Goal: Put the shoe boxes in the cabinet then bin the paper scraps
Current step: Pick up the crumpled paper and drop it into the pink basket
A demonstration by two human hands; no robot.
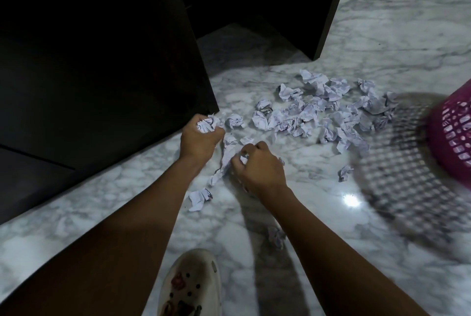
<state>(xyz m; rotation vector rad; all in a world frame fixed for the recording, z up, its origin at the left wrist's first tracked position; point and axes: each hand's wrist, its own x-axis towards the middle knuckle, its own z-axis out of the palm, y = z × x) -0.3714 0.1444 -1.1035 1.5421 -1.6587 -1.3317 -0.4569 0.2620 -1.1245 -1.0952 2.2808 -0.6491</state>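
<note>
Pale grey-veined marble floor across the whole frame; no worktop. Dark wooden cabinet filling upper left, interior black, shoe boxes not discernible. Pink plastic lattice bin at right edge, blurred, casting a grid shadow on the floor. Worn white clog with charms at bottom centre.

Scatter of crumpled white paper scraps spread from centre to centre right, running up to the bin's foot. Loose balls also below and left of the hands.

Left hand at centre, grip closed around a wad of crumpled paper, by the cabinet corner. Right hand just below and right, grip narrow, pinching at a long twisted strip of paper lying between the hands, long axis steep, tilting toward lower left.

Bin well to the right of both hands; right hand nearer. Likely stage: gathering scraps, binning not yet done.
</note>
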